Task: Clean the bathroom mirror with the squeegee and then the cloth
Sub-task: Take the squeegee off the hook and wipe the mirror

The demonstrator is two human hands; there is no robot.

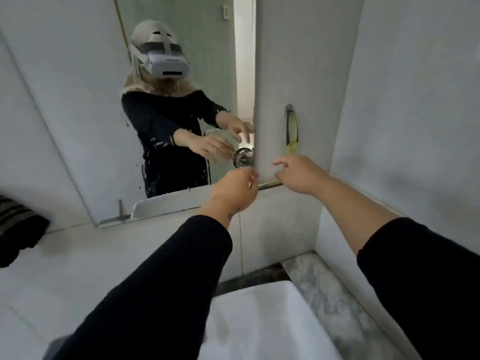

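Observation:
The mirror (85, 105) covers the wall ahead and shows my reflection, with streaks and droplets on its lower part. A squeegee (292, 131) with a black and yellow-green handle hangs upright from a hook on the white panel to the mirror's right. My right hand (298, 174) is just below it, fingers spread and empty, not touching it. My left hand (235, 187) is at the mirror's lower right corner with its fingers pinched together, next to a round metal strainer (243, 157). Whether it grips the strainer is unclear. A dark striped cloth (18, 229) lies at the far left.
A white basin (259, 323) sits directly below me, with a marbled counter (327, 300) to its right. A white side wall (415, 113) closes in the right. A gold trim strip (270, 183) runs along the mirror's bottom right edge.

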